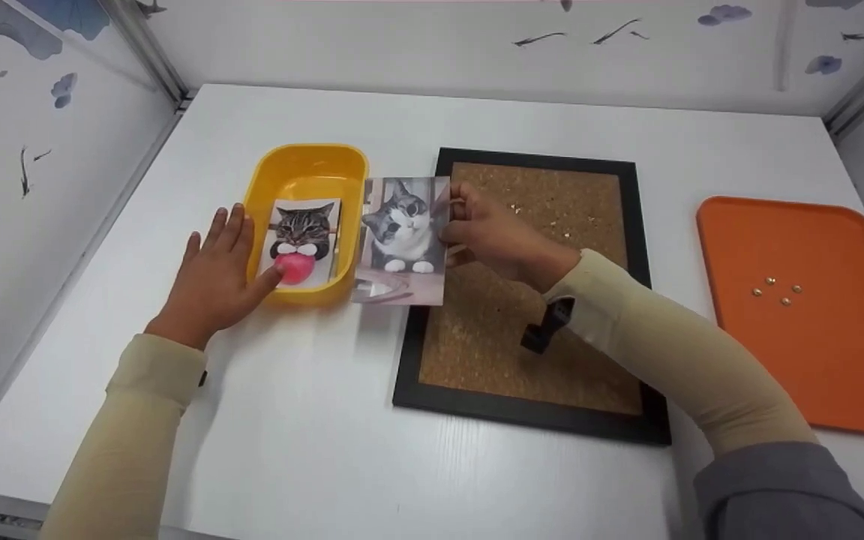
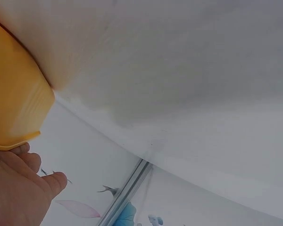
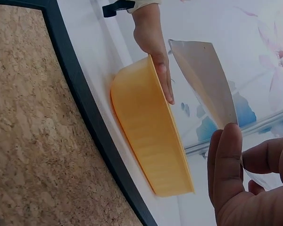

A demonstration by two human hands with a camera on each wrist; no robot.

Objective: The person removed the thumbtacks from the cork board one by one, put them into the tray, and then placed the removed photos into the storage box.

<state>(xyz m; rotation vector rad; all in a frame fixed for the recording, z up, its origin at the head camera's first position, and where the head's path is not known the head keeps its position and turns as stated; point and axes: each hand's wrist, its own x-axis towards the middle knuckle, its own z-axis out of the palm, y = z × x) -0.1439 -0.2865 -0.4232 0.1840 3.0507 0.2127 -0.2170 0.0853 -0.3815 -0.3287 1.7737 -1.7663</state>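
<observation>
My right hand (image 1: 503,236) pinches a cat photo (image 1: 402,240) by its right edge, thumb on one face and fingers on the other. The photo, of a grey-and-white cat, hangs between the yellow basin (image 1: 310,298) and the black-framed corkboard (image 1: 522,352). In the right wrist view the pale back of the photo (image 3: 205,75) faces the camera. Over the basin's left rim lies my left hand (image 1: 214,281), its fingers straight and its thumb reaching past the front corner. Inside the basin rests another photo (image 1: 308,232), a tabby cat with a pink ball.
To the right, an orange tray (image 1: 814,360) holds several small gold-coloured pins (image 1: 770,280). More small shiny bits (image 1: 567,235) show on the cork beyond my right hand. Patterned white walls (image 1: 402,52) bound the white table (image 1: 312,435) at the back and left.
</observation>
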